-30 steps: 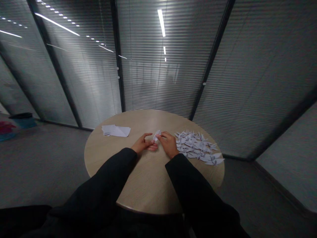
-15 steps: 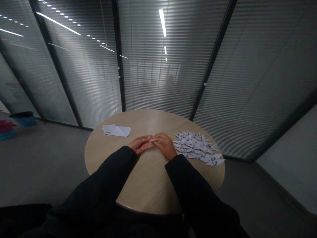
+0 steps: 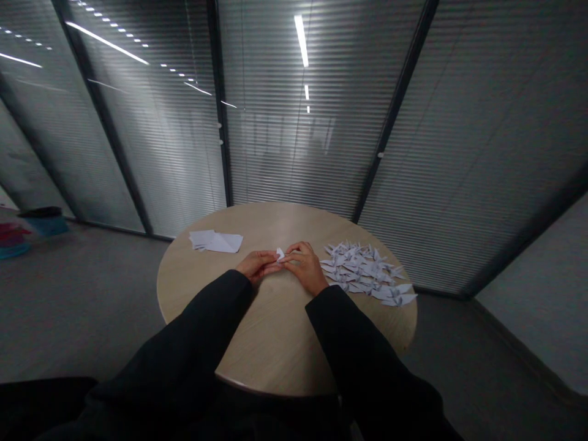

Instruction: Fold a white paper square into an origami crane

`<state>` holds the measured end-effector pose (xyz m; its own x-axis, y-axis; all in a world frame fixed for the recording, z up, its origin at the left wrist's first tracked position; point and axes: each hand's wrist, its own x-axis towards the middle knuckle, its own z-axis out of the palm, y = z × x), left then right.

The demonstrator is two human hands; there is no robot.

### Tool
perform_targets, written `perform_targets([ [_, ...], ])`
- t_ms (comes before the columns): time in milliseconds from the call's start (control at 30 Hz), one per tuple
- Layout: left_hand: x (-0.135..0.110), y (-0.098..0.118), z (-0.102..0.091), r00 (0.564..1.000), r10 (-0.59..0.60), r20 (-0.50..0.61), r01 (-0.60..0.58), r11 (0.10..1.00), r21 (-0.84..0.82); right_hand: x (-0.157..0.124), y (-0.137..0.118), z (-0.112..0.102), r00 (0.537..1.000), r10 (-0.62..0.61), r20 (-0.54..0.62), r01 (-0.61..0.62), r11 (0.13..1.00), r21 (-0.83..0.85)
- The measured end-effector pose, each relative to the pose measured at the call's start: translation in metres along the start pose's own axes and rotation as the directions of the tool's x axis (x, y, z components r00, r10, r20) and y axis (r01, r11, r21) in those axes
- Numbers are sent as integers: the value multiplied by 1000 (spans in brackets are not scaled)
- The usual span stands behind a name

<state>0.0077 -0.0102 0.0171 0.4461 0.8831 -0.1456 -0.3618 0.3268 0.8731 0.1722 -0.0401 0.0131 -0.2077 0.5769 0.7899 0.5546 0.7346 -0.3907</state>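
Note:
A small folded piece of white paper (image 3: pixel 280 253) sits between my left hand (image 3: pixel 257 265) and my right hand (image 3: pixel 303 264), with only its tip showing above my fingers. Both hands pinch it just above the round wooden table (image 3: pixel 275 349). To the right of my right hand lies a wide pile of white origami cranes (image 3: pixel 367 275), close to but apart from my fingers. Beyond my left hand, a stack of square white paper sheets (image 3: pixel 215 242) rests on the table.
Black sleeves cover both my forearms, which reach across the near half of the table. Behind the table stands a glass partition with blinds (image 3: pixel 294 122). Grey floor surrounds the table, and a blue and pink object (image 3: pixel 41 229) sits at the far left.
My hands have closed in on the paper since the earliest frame, and most of it is now hidden by my fingers. The cranes and the paper stack have not moved.

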Motion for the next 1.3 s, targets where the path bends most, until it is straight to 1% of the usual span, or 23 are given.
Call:
perform_targets([
  [100, 0, -1, 0, 999, 43, 13, -44, 998, 52, -1, 3, 3, 993, 119, 12, -120, 992, 45],
  [233, 3, -4, -4, 994, 109, 32, -111, 989, 98, -2, 6, 6, 966, 254, 46, -258, 959, 116],
  [333, 8, -7, -9, 989, 140, 44, -145, 978, 149, -2, 6, 7, 925, 376, 52, -379, 911, 164],
  [400, 11, -9, -11, 988, 150, 42, -156, 971, 184, -2, 7, 7, 893, 444, 76, -450, 871, 197],
  [500, 13, -10, -11, 986, 160, 38, -164, 962, 219, -3, 8, 8, 871, 474, 128, -491, 843, 221],
  [567, 13, -10, -9, 983, 182, 26, -184, 961, 208, -3, 8, 8, 878, 461, 130, -479, 845, 237],
  [600, 12, -9, -8, 980, 196, 13, -195, 962, 194, -2, 8, 8, 890, 441, 116, -456, 856, 245],
  [700, 10, -8, -4, 977, 212, -31, -205, 967, 149, -1, 5, 6, 939, 339, 49, -340, 904, 258],
  [800, 8, -6, -3, 981, 186, -47, -180, 978, 106, 0, 3, 3, 968, 245, 43, -248, 933, 261],
  [900, 6, -4, -4, 988, 149, -30, -147, 987, 62, 0, 3, 1, 977, 200, 80, -213, 943, 255],
  [1067, 4, -1, -5, 993, 109, 33, -111, 992, 55, -1, 6, 1, 977, 194, 84, -210, 936, 283],
  [1233, 5, -1, -5, 997, 81, -4, -80, 994, 73, -1, 9, 2, 975, 209, 71, -221, 927, 304],
  [1300, 6, -2, -7, 997, 80, 0, -80, 994, 79, -1, 10, 3, 975, 211, 71, -222, 929, 295],
])
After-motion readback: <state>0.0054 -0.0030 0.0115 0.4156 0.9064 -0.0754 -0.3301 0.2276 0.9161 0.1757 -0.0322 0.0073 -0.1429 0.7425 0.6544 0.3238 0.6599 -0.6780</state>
